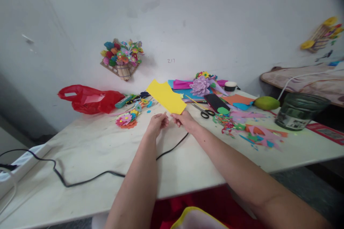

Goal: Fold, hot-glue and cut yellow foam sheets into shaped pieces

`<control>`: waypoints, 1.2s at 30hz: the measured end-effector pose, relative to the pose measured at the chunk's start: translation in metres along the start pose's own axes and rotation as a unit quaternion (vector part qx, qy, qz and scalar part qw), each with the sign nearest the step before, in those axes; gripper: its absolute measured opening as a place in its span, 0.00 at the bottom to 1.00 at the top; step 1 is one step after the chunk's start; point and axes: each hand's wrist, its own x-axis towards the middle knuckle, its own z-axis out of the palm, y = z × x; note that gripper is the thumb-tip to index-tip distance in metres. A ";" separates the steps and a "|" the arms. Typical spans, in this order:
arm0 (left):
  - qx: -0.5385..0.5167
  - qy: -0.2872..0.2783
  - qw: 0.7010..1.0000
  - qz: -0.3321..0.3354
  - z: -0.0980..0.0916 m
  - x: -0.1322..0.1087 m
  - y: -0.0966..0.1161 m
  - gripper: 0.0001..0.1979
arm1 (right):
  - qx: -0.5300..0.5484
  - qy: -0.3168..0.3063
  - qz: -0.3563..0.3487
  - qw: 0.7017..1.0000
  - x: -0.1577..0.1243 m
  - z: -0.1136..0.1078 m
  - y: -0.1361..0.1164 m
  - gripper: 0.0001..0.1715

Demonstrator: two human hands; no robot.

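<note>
A yellow craft sheet (pixel 166 96), with notches cut in its edge, is raised above the middle of the table. My right hand (pixel 184 120) pinches its lower corner between thumb and fingers. Just to the left, my left hand (pixel 158 121) has its fingers curled together close to the sheet's lower end; whether something small is in them I cannot make out. Black-handled scissors (pixel 205 112) lie to the right of my right hand. Left of my left hand, several craft flowers (pixel 126 118) in pink, yellow and orange rest on the table.
A red plastic bag (pixel 91 98) sits at the back left. A black cable (pixel 88 179) crosses the white table (pixel 91 150) under my hands. To the right are a phone (pixel 216 103), colored scraps (pixel 263 136), a green mango-like fruit (pixel 267 103) and a green glass jar (pixel 298 111).
</note>
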 end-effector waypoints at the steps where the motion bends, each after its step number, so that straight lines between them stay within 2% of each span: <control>1: -0.001 0.003 1.000 0.001 0.000 0.000 0.000 0.12 | 0.000 0.001 -0.001 1.000 0.000 0.000 0.000 0.07; 14: -0.021 0.031 0.999 -0.001 0.001 0.001 -0.002 0.08 | -0.004 0.001 -0.004 1.000 -0.002 0.001 -0.002 0.07; 25: -0.053 -0.014 0.997 -0.061 0.006 -0.001 0.001 0.07 | 0.001 0.009 0.006 1.000 -0.001 0.001 -0.002 0.06; 30: -0.068 -0.026 0.996 -0.057 0.006 -0.003 0.004 0.04 | 0.008 0.013 -0.002 1.000 0.000 -0.001 0.000 0.06; 33: -0.063 -0.010 0.997 -0.041 0.006 -0.004 0.005 0.02 | -0.004 0.006 -0.011 1.000 0.000 -0.001 0.000 0.07; 36: -0.045 0.018 0.998 -0.035 0.005 -0.003 0.003 0.04 | -0.006 0.004 -0.011 1.000 -0.001 -0.001 0.000 0.07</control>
